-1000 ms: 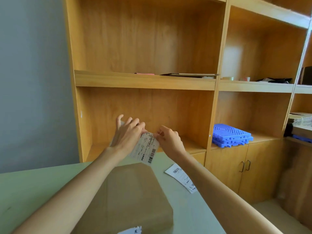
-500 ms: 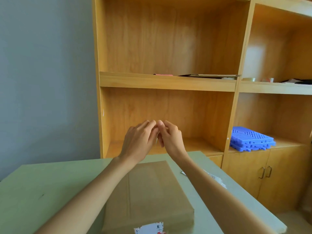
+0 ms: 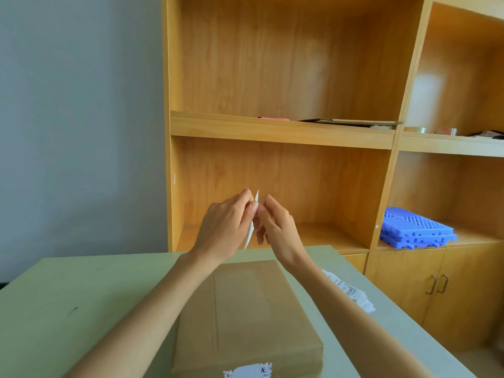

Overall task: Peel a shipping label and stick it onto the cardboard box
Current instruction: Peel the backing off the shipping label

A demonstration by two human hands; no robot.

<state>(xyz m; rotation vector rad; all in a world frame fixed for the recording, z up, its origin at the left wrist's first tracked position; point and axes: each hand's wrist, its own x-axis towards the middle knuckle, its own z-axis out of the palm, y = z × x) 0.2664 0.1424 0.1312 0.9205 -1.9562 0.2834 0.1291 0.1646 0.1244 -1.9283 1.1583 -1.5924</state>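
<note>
A flat brown cardboard box [image 3: 245, 317] lies on the pale green table [image 3: 81, 309] in front of me. Above its far end I hold a white shipping label [image 3: 251, 230] edge-on, so only a thin sliver shows. My left hand [image 3: 226, 227] pinches the label's top from the left. My right hand [image 3: 275, 227] pinches it from the right, fingertips almost touching the left ones. A torn white sticker remnant [image 3: 251, 371] sits on the box's near edge.
More white labels [image 3: 351, 293] lie on the table right of the box, partly behind my right forearm. A wooden shelf unit [image 3: 281, 129] stands behind the table, with blue plastic trays [image 3: 417, 233] in its right bay and cabinet doors [image 3: 436, 285] below.
The label has turned from facing me to edge-on between my fingers. My hands came together and rose slightly. The view has shifted, so the shelf sits further right.
</note>
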